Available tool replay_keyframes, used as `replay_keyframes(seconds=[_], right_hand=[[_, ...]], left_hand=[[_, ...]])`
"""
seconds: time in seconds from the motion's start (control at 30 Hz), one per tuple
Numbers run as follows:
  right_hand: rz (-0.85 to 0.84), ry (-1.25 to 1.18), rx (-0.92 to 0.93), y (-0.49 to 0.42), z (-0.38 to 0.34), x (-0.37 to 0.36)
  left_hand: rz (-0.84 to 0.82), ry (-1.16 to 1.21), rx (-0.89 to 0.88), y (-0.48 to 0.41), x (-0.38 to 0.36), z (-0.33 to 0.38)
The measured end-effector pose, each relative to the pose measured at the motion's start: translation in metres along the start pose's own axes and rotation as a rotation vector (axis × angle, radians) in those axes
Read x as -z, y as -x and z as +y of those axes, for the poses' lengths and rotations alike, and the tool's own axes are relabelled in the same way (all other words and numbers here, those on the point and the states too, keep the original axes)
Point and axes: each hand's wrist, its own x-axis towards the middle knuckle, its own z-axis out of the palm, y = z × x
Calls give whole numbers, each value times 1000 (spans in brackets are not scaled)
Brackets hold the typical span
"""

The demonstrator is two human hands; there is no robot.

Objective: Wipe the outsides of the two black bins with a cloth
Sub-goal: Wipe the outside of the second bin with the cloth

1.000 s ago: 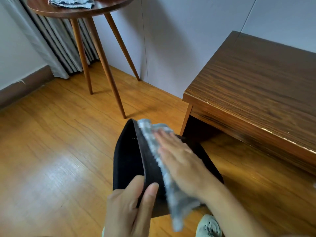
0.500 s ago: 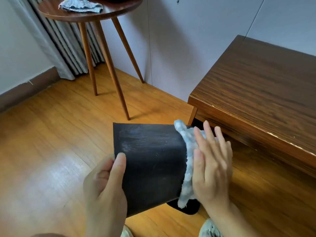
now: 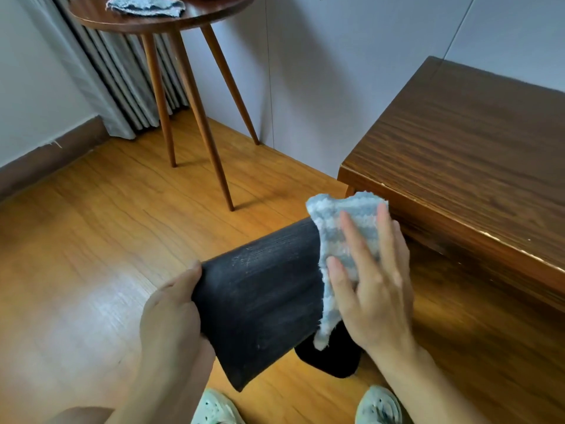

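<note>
A black bin (image 3: 263,298) is held on its side above the floor, its dusty wall facing up. My left hand (image 3: 171,319) grips its left end. My right hand (image 3: 373,286) presses a pale blue-and-white cloth (image 3: 342,237) flat against the bin's right end, fingers spread. Below that end a second black bin (image 3: 333,356) shows partly on the floor, mostly hidden by the held bin and the cloth.
A dark wooden low table (image 3: 464,166) stands close on the right. A round three-legged side table (image 3: 159,16) with another grey cloth (image 3: 146,6) on it stands at the back left, before a curtain (image 3: 122,87). My shoes (image 3: 379,405) are at the bottom, on the wooden floor (image 3: 91,240).
The held bin has been turned so a broad wall faces up and tilts down to the left. My right hand and the cloth have slid to the bin's right end.
</note>
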Motion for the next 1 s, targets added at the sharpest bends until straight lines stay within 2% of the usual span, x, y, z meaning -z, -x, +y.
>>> replay_keyframes(seconds=[0.13,0.23,0.3,0.37,0.47,0.53,0.6,0.7,0.83,0.93,1.0], right_hand=[[9,-101,-130,-18,6,9],[21,-213,-308,-25,11,10],[-7,-255,-418,-28,11,10],[-27,-277,-467,-29,11,11],[-81,-208,-448,-29,7,13],[-159,11,-332,-27,-1,10],[-229,121,-189,-22,-16,4],[-286,6,17,-1,-51,-7],[-329,-122,273,25,-88,-14],[-333,-92,305,13,-78,-14],[-329,-32,182,-6,-50,-12]], left_hand=[[-139,22,89,7,-3,1],[-420,-67,47,21,-6,7],[-629,-262,-9,29,-6,11],[-718,-444,-54,30,-3,13],[-622,-410,-48,26,-1,8],[-482,-369,-55,24,-5,4],[-408,-356,-50,27,-13,1],[-364,-347,-19,29,-20,-5],[-401,-261,-6,30,-20,-10],[-384,-227,13,29,-17,-10],[-305,-230,27,27,-15,-8]])
